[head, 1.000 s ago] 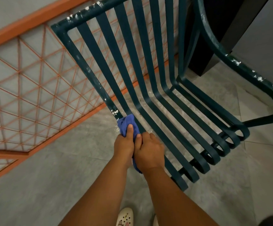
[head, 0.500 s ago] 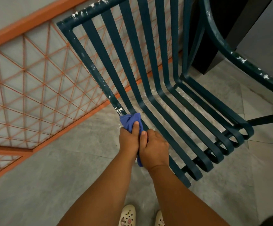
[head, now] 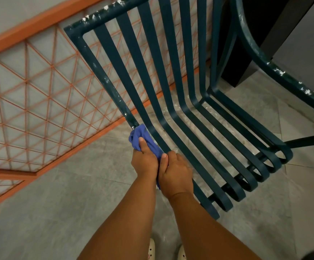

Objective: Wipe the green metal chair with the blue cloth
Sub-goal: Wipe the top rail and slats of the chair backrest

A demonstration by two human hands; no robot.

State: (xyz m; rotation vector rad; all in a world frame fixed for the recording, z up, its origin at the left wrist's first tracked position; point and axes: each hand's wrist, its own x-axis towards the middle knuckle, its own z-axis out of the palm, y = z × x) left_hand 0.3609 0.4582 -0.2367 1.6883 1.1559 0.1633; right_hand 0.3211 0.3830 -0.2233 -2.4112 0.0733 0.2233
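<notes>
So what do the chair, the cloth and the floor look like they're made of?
Chair: painted metal by the look, dark green flat slats, with white flecks along the frame. Cloth: soft blue fabric, bunched and creased under both hands. Floor: probably matte grey stone or ceramic tile, with thin joint lines.

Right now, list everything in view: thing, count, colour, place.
chair: one, dark green slatted metal with white flecks, centre and right.
cloth: one, blue, bunched on the chair's left frame bar.
railing: one, orange lattice, left.
floor: grey tiles, below everything.
dark panel: one, black, top right behind the chair.
shoes: two, cream, bottom edge.
left hand: one, gripping the cloth.
right hand: one, beside the left, on the cloth.
</notes>
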